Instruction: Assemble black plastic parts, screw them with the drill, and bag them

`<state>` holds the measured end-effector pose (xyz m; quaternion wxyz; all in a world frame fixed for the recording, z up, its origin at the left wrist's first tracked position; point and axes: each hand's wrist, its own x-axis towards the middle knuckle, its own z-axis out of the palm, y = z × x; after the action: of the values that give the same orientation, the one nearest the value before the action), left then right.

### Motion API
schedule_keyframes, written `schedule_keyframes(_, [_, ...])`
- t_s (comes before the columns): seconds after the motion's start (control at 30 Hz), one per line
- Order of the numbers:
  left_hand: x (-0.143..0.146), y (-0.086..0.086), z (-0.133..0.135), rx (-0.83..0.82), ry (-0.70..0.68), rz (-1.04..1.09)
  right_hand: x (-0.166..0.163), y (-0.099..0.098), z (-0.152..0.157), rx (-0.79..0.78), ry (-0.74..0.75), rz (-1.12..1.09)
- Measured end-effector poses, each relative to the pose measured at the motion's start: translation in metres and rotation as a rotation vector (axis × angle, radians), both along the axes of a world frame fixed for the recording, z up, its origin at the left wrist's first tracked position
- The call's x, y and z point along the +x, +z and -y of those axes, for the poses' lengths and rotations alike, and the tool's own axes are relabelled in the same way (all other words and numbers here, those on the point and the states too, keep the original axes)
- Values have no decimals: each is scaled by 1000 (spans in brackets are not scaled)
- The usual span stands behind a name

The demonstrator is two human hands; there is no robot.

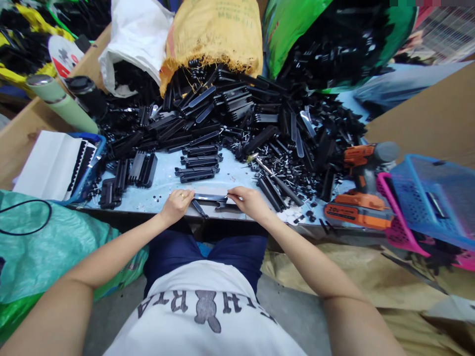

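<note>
At the table's front edge, a long black plastic piece [210, 198] with a glossy top lies level between my hands. Its left end is gripped in the closed fingers of my left hand [177, 204], which wears a ring. My right hand [248, 201] is closed in a pinch at the right end; something small and shiny shows at the fingertips, too small to name. A narrow black arm [200, 209] angles down below the piece beside my left hand. Just beyond my hands, several assembled black plastic pieces [197, 173] lie in a short row.
Black parts [237, 104] heap across the back, spilling from a yellow sack [215, 34]. Small metal pins [284, 170] and a hammer-like tool [263, 163] lie right of centre. An orange cordless drill [358, 210] stands near a blue basket [419, 198]. A green bottle [63, 106] leans left.
</note>
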<state>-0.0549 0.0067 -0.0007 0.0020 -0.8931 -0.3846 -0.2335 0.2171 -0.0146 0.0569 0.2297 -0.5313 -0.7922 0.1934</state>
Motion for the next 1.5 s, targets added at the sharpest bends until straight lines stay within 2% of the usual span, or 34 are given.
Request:
schedule_keyframes(0.13, [7, 7, 5, 46, 86, -15, -3, 8, -1, -13, 179, 223])
schedule_keyframes(0.2, [17, 9, 8, 86, 54, -6, -3, 6, -3, -9, 220, 255])
schedule_keyframes(0.33, [41, 13, 9, 47, -177, -76, 2, -18, -3, 35, 183, 175])
schedule_keyframes(0.47, [50, 17, 4, -36, -245, -189, 11, -43, 11, 162, 197, 91])
schedule_keyframes(0.57, [52, 16, -3, -36, -286, -276, 20, -51, 19, 202, 190, 250])
schedule_keyframes(0.67, [55, 14, -10, -19, -223, -286, 27, -50, 17, 217, 54, 468])
schedule_keyframes(0.73, [56, 15, -13, -2, -187, -234, 31, -39, 15, 236, -8, 502])
schedule_keyframes(0.77, [55, 17, -11, 8, -188, -193, 33, -30, 15, 250, 7, 479])
schedule_keyframes(0.83, [51, 22, -1, 10, -234, -98, 34, -4, 20, 273, 140, 353])
schedule_keyframes(0.93, [42, 28, 30, -61, -262, 10, 23, 35, 40, 215, 472, 0])
schedule_keyframes(1.0, [41, 30, 53, -108, -241, 29, 3, 46, 55, 140, 606, -297])
schedule_keyframes(1.03, [42, 30, 62, -118, -223, 29, -12, 45, 62, 121, 604, -460])
schedule_keyframes(1.07, [44, 29, 69, -119, -211, 27, -29, 40, 67, 130, 541, -624])
schedule_keyframes(1.13, [50, 26, 73, -115, -188, 23, -65, 19, 69, 200, 253, -895])
schedule_keyframes(1.2, [55, 22, 66, -108, -153, 19, -92, -5, 56, 263, -115, -954])
schedule_keyframes(1.23, [56, 19, 60, -98, -129, 15, -99, -15, 45, 268, -225, -901])
schedule_keyframes(1.27, [56, 16, 52, -88, -101, 12, -101, -22, 30, 262, -261, -813])
schedule_keyframes(1.3, [54, 14, 43, -72, -72, 8, -98, -27, 11, 258, -237, -704])
schedule_keyframes(1.37, [47, 11, 24, -25, -41, -15, -81, -28, -34, 272, -77, -456])
schedule_keyframes(1.43, [38, 9, 7, 24, -77, -69, -61, -20, -85, 307, 7, -182])
schedule_keyframes(1.5, [30, 10, -6, 69, -121, -139, -49, -7, -135, 307, 23, 136])
